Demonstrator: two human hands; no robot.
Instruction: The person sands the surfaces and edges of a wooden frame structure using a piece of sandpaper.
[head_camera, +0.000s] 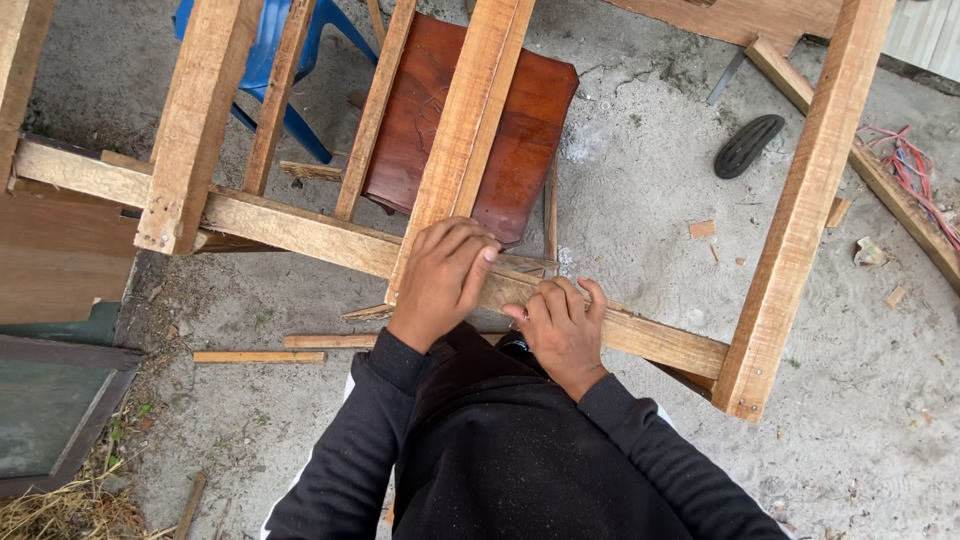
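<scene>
Two hands on my timber frame: left hand (443, 275) curled over the upright batten (468, 120); right hand (562, 325) flat on the crosswise rail (300, 228).

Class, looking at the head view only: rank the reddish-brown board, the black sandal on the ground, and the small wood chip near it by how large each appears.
Largest to smallest as they appear:
1. reddish-brown board, partly hidden behind the wooden frame
2. black sandal
3. small wood chip
All three lie at roughly ground level, so nearness hardly distorts the ranking.
</scene>
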